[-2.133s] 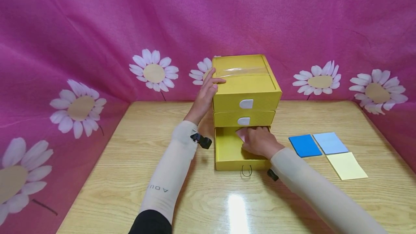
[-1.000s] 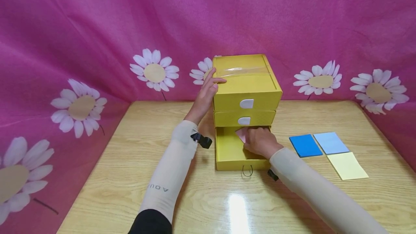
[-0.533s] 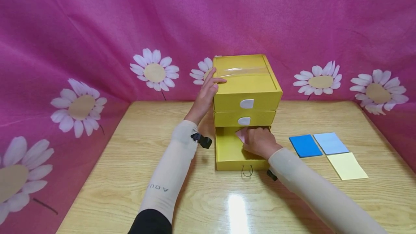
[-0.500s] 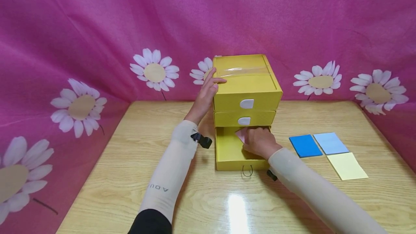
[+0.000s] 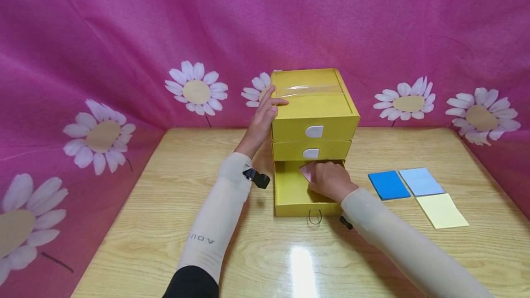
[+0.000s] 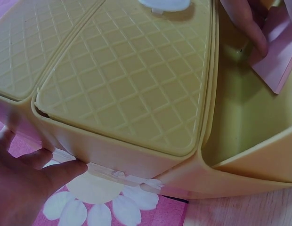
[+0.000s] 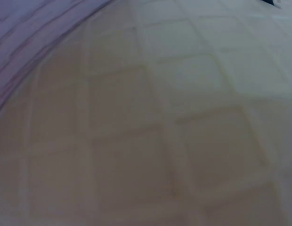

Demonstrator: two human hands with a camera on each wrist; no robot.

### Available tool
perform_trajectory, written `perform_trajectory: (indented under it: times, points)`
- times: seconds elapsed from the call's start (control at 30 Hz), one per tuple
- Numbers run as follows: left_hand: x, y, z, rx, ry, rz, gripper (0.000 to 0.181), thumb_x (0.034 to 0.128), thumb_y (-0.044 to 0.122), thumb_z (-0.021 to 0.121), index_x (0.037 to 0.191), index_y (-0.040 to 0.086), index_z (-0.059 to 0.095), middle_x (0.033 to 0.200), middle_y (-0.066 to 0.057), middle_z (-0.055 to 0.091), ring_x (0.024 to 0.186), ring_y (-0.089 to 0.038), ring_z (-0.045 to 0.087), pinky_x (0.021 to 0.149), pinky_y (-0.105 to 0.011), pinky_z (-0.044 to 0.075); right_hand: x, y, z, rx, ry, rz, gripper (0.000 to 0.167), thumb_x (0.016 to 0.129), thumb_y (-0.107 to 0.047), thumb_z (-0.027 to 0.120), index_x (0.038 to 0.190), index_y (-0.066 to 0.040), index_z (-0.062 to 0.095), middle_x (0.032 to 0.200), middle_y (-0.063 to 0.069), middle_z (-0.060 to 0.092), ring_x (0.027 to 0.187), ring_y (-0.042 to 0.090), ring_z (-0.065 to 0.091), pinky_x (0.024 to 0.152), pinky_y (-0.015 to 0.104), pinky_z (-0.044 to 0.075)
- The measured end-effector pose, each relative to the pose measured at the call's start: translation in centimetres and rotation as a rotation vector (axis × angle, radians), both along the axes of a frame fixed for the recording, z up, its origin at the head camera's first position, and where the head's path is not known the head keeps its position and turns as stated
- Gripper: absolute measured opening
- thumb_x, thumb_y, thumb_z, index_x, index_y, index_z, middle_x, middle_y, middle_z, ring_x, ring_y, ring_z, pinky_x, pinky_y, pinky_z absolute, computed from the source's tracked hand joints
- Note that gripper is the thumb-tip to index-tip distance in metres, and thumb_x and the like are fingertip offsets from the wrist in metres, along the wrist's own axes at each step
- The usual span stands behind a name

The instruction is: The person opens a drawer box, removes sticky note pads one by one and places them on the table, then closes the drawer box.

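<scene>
A yellow three-drawer cabinet [image 5: 308, 105] stands at the back of the table, its bottom drawer [image 5: 291, 191] pulled out. My left hand [image 5: 261, 123] rests against the cabinet's left side, fingers extended, two of them reaching the top edge. Inside the bottom drawer, my right hand [image 5: 331, 180] holds a pink sticky note pad [image 5: 307, 170]. The left wrist view shows this pink pad [image 6: 276, 54] tilted by the thumb; the other fingers are partly cut off there. Only the ridged drawer front [image 7: 136, 117] fills the right wrist view, so that hand is hidden in it.
Right of the cabinet, a dark blue pad [image 5: 389, 185], a light blue pad [image 5: 421, 181] and a pale yellow pad [image 5: 442, 210] lie on the wooden table [image 5: 165, 224]. A thin dark loop [image 5: 315, 216] hangs on the bottom drawer's front. A pink flowered cloth [image 5: 232, 26] stands behind.
</scene>
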State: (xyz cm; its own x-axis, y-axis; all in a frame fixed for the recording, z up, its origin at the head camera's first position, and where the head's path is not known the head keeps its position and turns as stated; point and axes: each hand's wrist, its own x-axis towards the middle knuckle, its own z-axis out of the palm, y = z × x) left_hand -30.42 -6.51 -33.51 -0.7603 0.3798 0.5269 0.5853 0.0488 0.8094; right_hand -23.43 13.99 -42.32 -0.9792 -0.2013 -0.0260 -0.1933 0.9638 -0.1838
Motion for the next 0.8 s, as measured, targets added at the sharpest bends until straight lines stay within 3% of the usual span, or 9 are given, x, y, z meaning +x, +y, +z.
perform_trajectory:
  times: [0.8]
  points:
    - [0.10, 0.07, 0.13, 0.014, -0.006, -0.009, 0.038, 0.0979, 0.015, 0.035, 0.122, -0.007, 0.055, 0.159, -0.018, 0.012, 0.147, -0.029, 0.006, 0.115, -0.046, 0.012, 0.56, 0.07, 0.09, 0.004, -0.036, -0.010, 0.028, 0.067, -0.035, 0.077, 0.066, -0.016, 0.056, 0.062, 0.003, 0.056, 0.062, 0.025, 0.054, 0.059, 0.041, 0.045]
